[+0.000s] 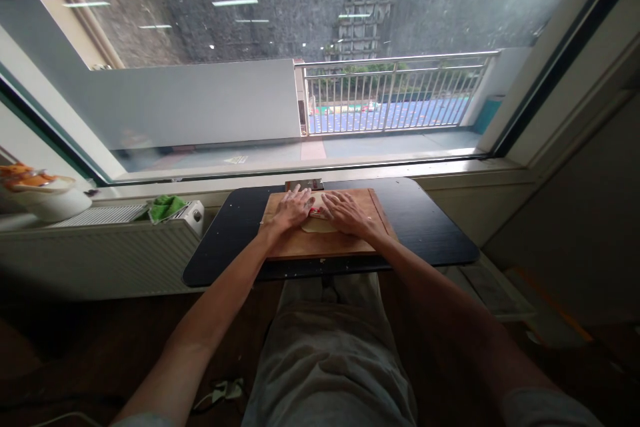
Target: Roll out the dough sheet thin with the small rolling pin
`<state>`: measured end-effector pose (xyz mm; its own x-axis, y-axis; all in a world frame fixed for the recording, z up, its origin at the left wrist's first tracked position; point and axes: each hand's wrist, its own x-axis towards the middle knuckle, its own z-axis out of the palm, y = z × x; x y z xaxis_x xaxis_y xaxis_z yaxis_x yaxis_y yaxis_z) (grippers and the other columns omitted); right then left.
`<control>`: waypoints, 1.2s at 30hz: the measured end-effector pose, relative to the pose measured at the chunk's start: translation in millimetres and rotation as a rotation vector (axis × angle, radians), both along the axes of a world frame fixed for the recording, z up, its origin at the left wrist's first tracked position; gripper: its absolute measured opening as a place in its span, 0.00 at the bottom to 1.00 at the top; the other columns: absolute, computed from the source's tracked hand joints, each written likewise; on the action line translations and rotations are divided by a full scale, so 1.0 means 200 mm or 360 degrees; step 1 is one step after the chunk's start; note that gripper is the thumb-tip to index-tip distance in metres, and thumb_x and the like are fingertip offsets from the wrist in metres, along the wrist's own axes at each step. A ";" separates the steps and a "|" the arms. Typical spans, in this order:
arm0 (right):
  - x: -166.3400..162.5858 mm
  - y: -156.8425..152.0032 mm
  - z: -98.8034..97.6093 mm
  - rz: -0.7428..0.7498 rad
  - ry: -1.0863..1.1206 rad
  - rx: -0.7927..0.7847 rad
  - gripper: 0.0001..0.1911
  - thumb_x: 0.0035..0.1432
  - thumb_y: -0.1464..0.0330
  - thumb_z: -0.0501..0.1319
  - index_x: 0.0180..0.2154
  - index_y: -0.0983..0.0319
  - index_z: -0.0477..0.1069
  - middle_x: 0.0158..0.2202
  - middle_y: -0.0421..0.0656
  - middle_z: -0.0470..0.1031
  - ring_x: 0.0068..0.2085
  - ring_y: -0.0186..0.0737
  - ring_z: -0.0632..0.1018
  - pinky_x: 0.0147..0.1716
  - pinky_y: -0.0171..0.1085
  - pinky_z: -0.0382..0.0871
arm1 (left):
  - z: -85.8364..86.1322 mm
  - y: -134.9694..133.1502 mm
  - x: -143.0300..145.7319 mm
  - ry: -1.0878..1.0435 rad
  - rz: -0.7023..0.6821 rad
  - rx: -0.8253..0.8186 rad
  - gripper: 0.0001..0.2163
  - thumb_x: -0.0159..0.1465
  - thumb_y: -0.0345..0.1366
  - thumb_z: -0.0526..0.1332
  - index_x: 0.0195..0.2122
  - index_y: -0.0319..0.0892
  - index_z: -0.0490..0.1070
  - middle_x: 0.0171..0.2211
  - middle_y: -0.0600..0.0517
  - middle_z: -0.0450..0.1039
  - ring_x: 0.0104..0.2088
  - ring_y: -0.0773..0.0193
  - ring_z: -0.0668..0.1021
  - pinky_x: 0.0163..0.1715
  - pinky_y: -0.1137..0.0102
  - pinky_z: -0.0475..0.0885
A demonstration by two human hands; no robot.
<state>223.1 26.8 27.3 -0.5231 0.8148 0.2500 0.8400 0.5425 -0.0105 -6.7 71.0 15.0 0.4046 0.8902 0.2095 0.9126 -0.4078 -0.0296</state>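
Observation:
A wooden board [325, 247] lies on a small black table [430, 233] in front of me. On the board sits a pale flat piece of dough [317, 225] with something red [315, 212] showing between my hands. My left hand [293, 208] rests flat on its left part, fingers stretched forward. My right hand [345, 211] lies flat on its right part, fingers spread toward the left hand. Most of the dough is hidden under both hands.
A white radiator [100, 247] stands left of the table with a green cloth [166, 207] on top. A white bowl [43, 197] with orange contents sits at the far left. A large window [300, 80] faces me. A small metal object [303, 184] lies behind the board.

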 end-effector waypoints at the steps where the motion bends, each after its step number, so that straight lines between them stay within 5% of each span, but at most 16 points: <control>1: 0.01 0.02 0.00 -0.0009 -0.0004 0.0008 0.32 0.84 0.60 0.47 0.80 0.64 0.62 0.80 0.55 0.65 0.81 0.60 0.62 0.78 0.61 0.57 | 0.01 0.03 0.01 0.0000 0.0010 -0.0018 0.28 0.83 0.42 0.46 0.79 0.40 0.66 0.80 0.43 0.63 0.82 0.44 0.61 0.80 0.48 0.59; 8: 0.03 0.19 0.02 -0.0311 0.0070 -0.0030 0.28 0.84 0.60 0.47 0.74 0.60 0.69 0.72 0.55 0.76 0.71 0.59 0.72 0.72 0.59 0.65 | 0.06 0.25 0.09 0.0000 0.0040 -0.0157 0.26 0.81 0.42 0.51 0.76 0.45 0.69 0.79 0.43 0.66 0.80 0.47 0.65 0.77 0.50 0.63; 15: 0.07 0.27 0.04 -0.0612 0.0166 -0.0200 0.28 0.80 0.64 0.47 0.73 0.61 0.68 0.70 0.58 0.75 0.66 0.61 0.75 0.64 0.58 0.72 | 0.07 0.32 0.12 0.0023 0.0152 -0.0218 0.27 0.79 0.38 0.49 0.76 0.41 0.68 0.74 0.37 0.71 0.77 0.46 0.69 0.75 0.50 0.64; 23: 0.12 0.20 0.03 -0.0329 -0.0011 -0.0360 0.33 0.81 0.60 0.45 0.81 0.55 0.58 0.81 0.53 0.63 0.81 0.62 0.59 0.76 0.69 0.56 | 0.04 0.24 0.00 0.0082 0.0086 -0.0265 0.29 0.76 0.45 0.55 0.75 0.43 0.68 0.75 0.35 0.69 0.81 0.36 0.60 0.76 0.39 0.61; 36: 0.08 -0.08 0.02 -0.0226 -0.0131 -0.0115 0.32 0.84 0.61 0.43 0.81 0.59 0.60 0.82 0.54 0.60 0.81 0.68 0.60 0.75 0.76 0.57 | 0.00 0.08 -0.08 -0.0036 0.0071 -0.0127 0.30 0.76 0.42 0.51 0.75 0.37 0.69 0.76 0.31 0.67 0.81 0.36 0.62 0.77 0.36 0.60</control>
<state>240.0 10.6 30.6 -0.4178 0.8962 0.1493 0.9077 0.4187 0.0268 -23.6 86.1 14.8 0.3603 0.9214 0.1457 0.9299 -0.3671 0.0220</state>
